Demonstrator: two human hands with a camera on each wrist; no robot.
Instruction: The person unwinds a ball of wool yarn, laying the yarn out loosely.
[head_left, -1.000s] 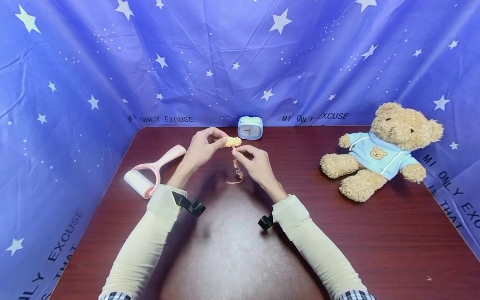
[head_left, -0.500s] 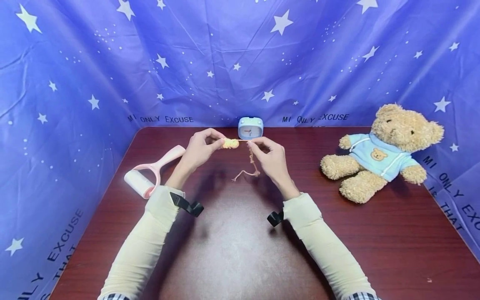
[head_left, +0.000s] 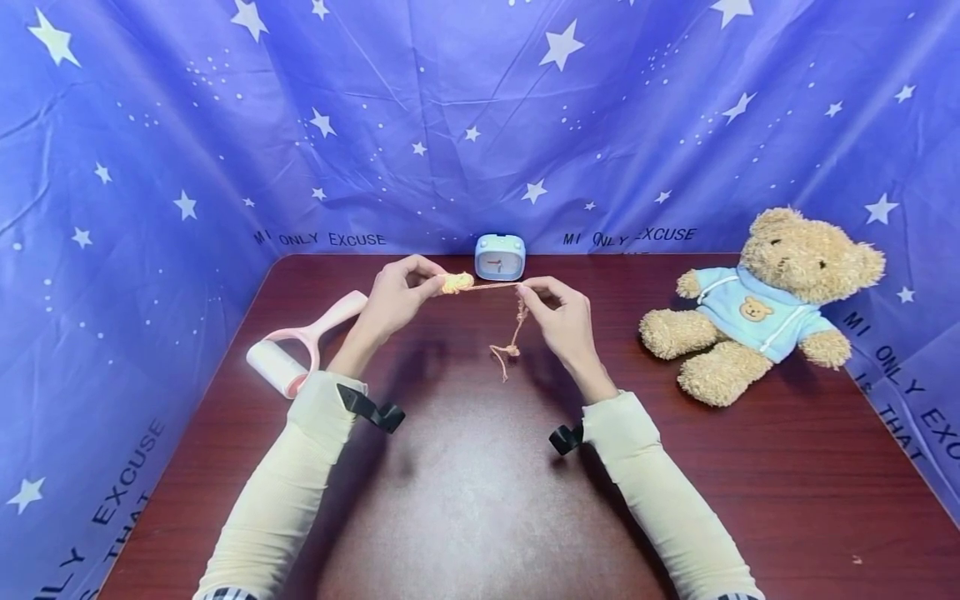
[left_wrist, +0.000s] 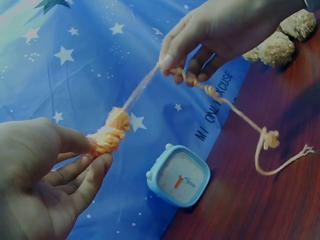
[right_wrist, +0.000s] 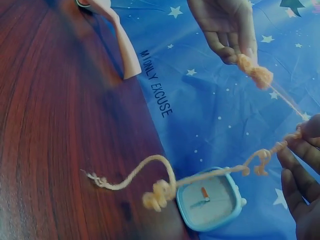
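Observation:
My left hand pinches a small, tightly wound bundle of orange yarn between thumb and fingertips, above the far part of the table. A thin strand runs taut from the bundle to my right hand, which pinches it with thumb and forefinger. Below the right fingertips hangs a loose yarn tail with several knots and a frayed end. In the right wrist view this tail passes in front of the alarm clock.
A pale blue alarm clock stands at the table's back edge, behind the hands. To the left lies a pink-handled lint roller, close to the left forearm. A teddy bear in a blue hoodie sits at the right. Starry blue cloth surrounds the table.
My right hand has moved right, away from the left hand, drawing the strand out longer and straight. The knotted tail has swung right with it. The left hand has shifted slightly left.

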